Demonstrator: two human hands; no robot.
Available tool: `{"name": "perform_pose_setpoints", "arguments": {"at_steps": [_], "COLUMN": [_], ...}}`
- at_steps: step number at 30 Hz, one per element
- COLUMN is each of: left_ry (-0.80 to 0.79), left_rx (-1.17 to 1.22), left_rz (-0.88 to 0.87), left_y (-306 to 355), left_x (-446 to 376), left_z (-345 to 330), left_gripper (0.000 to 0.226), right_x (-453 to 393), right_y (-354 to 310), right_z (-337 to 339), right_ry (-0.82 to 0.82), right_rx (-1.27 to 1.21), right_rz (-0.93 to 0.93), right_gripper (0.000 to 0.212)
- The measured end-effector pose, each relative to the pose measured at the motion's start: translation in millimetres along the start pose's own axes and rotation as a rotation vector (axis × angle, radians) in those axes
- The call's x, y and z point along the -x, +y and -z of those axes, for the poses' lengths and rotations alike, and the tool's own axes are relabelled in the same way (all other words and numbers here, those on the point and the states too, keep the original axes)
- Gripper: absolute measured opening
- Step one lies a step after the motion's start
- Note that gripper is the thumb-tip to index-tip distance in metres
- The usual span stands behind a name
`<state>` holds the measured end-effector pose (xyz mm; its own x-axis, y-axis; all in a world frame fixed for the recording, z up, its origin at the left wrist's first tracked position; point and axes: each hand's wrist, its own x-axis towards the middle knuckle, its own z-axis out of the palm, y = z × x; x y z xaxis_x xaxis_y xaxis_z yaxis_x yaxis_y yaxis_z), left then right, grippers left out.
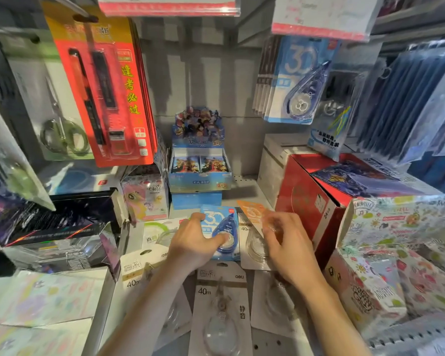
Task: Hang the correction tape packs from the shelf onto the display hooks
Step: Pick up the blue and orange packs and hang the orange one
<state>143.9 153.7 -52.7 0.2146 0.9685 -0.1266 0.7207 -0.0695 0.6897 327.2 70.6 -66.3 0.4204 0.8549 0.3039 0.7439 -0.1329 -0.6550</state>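
- Nearest the camera: a grey-white correction tape pack (220, 308) marked 40m lies flat on the shelf (272, 343), between the person's two forearms.
- More grey-white packs (136, 272) lie flat to its left and right, overlapping one another.
- Left hand (194, 242): fingers curled over the left edge of a blue correction tape pack (220, 233), thumb pressed on its blister; the hand grips the pack, which lies near the middle of the shelf.
- Right hand (287, 246): fingers bent around an orange correction tape pack (254, 213), pinching its near end; the pack tilts up and away to the far left, just beside the blue one.
- Under the orange pack, a white pack (252, 246) with a clear blister rests flat.
- Far right, up high: a row of blue packs (293, 80) of the same kind hangs against the back wall; the hook itself is hidden.
- Far centre: an open trading card display box (199, 163) stands on the shelf.
- Left: a red pen set card (106, 98) and a scissors pack (59, 122) hang from hooks.
- Right: a red carton (308, 201) sits touching a white carton (275, 160) behind it.
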Motion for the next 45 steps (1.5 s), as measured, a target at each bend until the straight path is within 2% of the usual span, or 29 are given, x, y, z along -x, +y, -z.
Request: {"name": "perform_pose_setpoints", "arguments": {"at_steps": [2, 3, 7, 14, 21, 28, 30, 33, 36, 40, 45], "left_ry": [0.018, 0.029, 0.008, 0.0, 0.019, 0.081, 0.116, 0.136, 0.13, 0.105, 0.1], "left_rx": [0.106, 0.161, 0.351, 0.656, 0.965, 0.968, 0.956, 0.943, 0.948, 0.922, 0.895], "left_rz": [0.027, 0.041, 0.074, 0.111, 0.124, 0.065, 0.041, -0.005, -0.052, -0.121, -0.202], "left_y": [-3, -5, -5, -2, 4, 3, 2, 2, 1, -1, 0], "left_x": [-5, -8, -7, -2, 10, 23, 28, 39, 48, 59, 70], "left_z": [0, 0, 4, 9, 13, 23, 31, 44, 54, 67, 80], "left_gripper": [0.105, 0.108, 0.068, 0.059, 0.054, 0.051, 0.053, 0.053, 0.051, 0.048, 0.047], "right_x": [-1, -1, -1, 1, 0, 4, 5, 4, -1, -1, 9], "right_y": [-1, -3, -6, -10, -26, -42, -48, -60, -67, -74, -77], "right_z": [2, 3, 4, 7, 6, 9, 12, 15, 17, 24, 31], "right_ry": [0.0, -0.016, -0.073, -0.064, -0.123, -0.205, -0.218, -0.234, -0.296, -0.423, -0.426], "right_rx": [0.01, 0.02, 0.003, -0.096, -0.182, -0.312, -0.379, -0.556, -0.606, -0.743, -0.857], "right_rz": [-0.034, -0.05, -0.101, -0.006, 0.041, 0.13, 0.122, 0.032, -0.083, -0.173, -0.187], "right_gripper": [0.037, 0.041, 0.049, 0.055, 0.072, 0.07, 0.061, 0.048, 0.059, 0.031, 0.054]}}
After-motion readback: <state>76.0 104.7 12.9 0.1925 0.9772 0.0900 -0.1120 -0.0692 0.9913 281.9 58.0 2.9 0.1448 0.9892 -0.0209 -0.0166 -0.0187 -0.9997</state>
